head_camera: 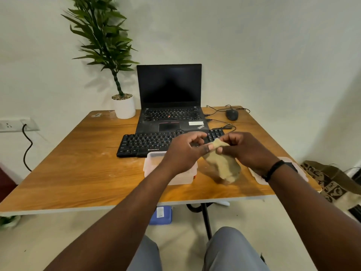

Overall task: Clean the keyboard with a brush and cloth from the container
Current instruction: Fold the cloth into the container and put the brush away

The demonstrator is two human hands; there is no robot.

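Wood-grain table (pixel 78 173) carries everything. Left of the black keyboard (pixel 144 142), a potted plant (pixel 124 105); behind it, a laptop (pixel 170 100). Before it, the clear container (pixel 151 163), half hidden by the left hand (pixel 183 151). Both hands, with the right hand (pixel 244 149), pinch a beige cloth (pixel 224 163) over the keyboard's right end. Mouse (pixel 232 114) farther right.

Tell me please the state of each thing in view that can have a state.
Black laptop: lid open, screen dark.
Translucent plastic container: open, lid off.
Translucent plastic lid: lying on the wooden table, right of the container.
Beige cloth: hanging, pinched at its top by both hands.
Left hand: pinching the cloth.
Right hand: pinching the cloth.
Black external keyboard: flat, untouched.
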